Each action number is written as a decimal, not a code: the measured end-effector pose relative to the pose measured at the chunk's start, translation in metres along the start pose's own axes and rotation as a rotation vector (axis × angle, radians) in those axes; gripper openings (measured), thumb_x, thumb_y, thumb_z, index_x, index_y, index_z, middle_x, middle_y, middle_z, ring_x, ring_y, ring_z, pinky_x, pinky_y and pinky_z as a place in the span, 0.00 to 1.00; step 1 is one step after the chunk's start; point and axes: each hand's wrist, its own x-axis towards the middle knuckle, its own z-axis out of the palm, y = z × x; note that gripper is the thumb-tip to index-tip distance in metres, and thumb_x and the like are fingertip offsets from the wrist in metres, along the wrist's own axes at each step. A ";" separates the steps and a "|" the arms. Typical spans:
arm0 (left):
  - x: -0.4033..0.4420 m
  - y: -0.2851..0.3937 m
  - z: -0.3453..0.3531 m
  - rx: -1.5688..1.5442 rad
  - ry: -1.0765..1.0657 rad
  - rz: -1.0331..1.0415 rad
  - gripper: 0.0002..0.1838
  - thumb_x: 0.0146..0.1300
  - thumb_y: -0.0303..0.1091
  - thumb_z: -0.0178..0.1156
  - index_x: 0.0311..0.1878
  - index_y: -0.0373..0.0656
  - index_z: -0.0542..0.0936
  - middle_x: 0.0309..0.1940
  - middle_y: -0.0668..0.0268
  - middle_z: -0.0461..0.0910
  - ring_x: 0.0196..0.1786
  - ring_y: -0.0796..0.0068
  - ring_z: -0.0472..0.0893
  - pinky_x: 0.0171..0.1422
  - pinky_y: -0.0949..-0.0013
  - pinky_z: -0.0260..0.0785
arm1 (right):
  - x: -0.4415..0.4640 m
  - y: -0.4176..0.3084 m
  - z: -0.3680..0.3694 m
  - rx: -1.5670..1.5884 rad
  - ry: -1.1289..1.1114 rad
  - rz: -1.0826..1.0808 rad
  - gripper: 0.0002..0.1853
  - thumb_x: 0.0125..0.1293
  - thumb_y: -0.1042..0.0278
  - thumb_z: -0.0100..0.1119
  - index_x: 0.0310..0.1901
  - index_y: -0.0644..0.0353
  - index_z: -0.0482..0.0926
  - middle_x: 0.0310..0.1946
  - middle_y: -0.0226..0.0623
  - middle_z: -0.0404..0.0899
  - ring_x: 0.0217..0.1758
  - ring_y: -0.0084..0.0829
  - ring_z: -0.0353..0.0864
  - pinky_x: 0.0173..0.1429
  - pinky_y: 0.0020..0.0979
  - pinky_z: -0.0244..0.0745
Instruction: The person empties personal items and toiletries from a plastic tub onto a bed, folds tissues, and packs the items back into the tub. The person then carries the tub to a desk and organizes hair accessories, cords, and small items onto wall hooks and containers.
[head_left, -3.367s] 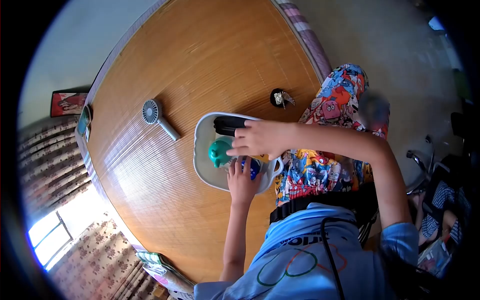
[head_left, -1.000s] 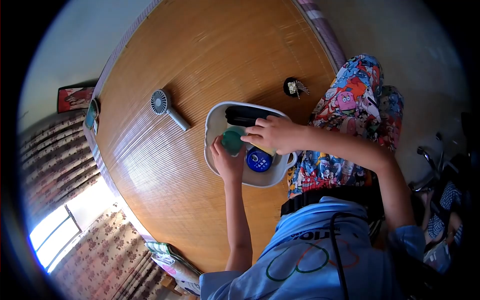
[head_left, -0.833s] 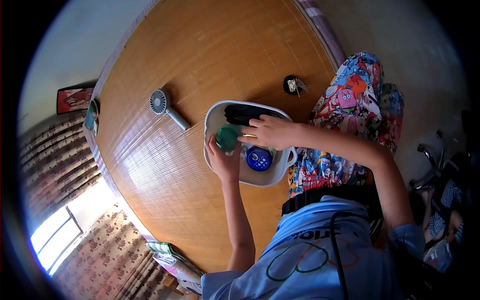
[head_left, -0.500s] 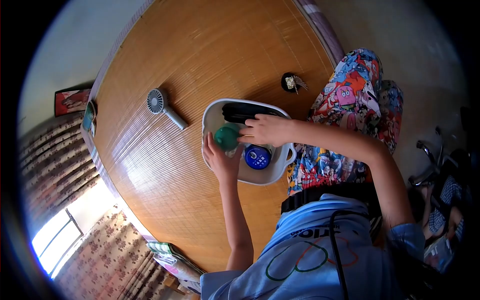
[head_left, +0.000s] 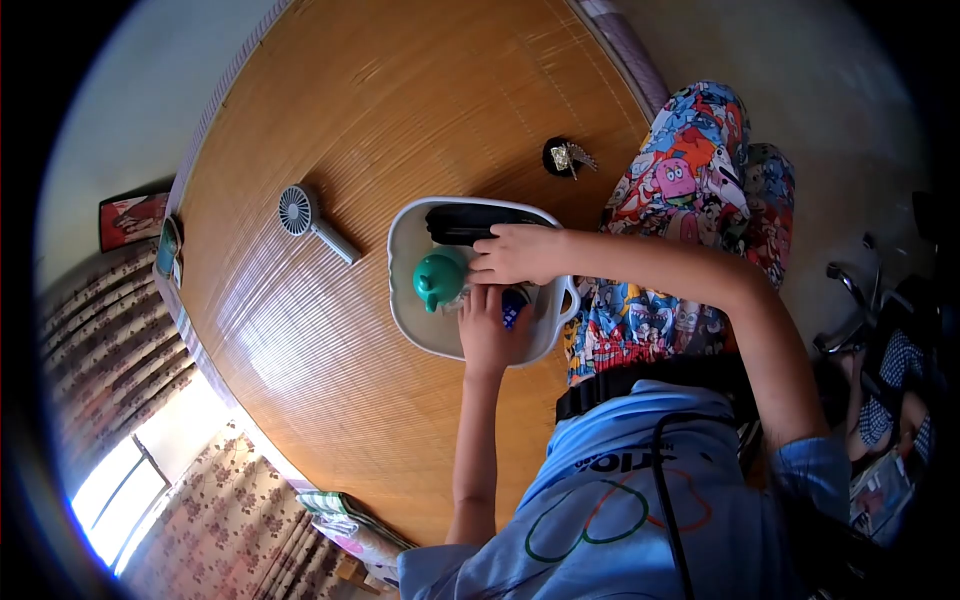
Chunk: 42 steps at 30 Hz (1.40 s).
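A white plastic basin (head_left: 405,325) with a side handle rests in front of my legs. My left hand (head_left: 487,335) is down in it, fingers and thumb around a blue round container (head_left: 513,307) with white marks, mostly covered by the hand. My right hand (head_left: 518,254) reaches over the basin from the right, fingers stretched out, holding nothing that I can see. Its fingertips are beside a green rounded thing (head_left: 438,277) with a short spout, which sits at the basin's left side. Along the far inner wall lies a long black item (head_left: 480,222).
A small handheld fan (head_left: 315,222) lies on the bamboo mat (head_left: 330,360) left of the basin. Toward my knees is a black round item with a shiny ornament (head_left: 562,157). Folded items (head_left: 345,530) lie at the mat's near left edge. A wheeled chair (head_left: 850,285) stands to the right.
My left hand has left the green thing and shifted right onto the blue container. The green thing now shows its spout, turned toward me. My right hand stays nearly in place.
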 end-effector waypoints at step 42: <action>0.068 -0.004 -0.051 0.359 0.313 0.266 0.11 0.48 0.32 0.55 0.37 0.44 0.75 0.40 0.66 0.75 0.39 0.68 0.75 0.37 0.68 0.68 | -0.038 -0.038 -0.065 -0.101 0.254 0.361 0.13 0.47 0.71 0.52 0.38 0.62 0.74 0.42 0.38 0.71 0.38 0.29 0.71 0.36 0.26 0.71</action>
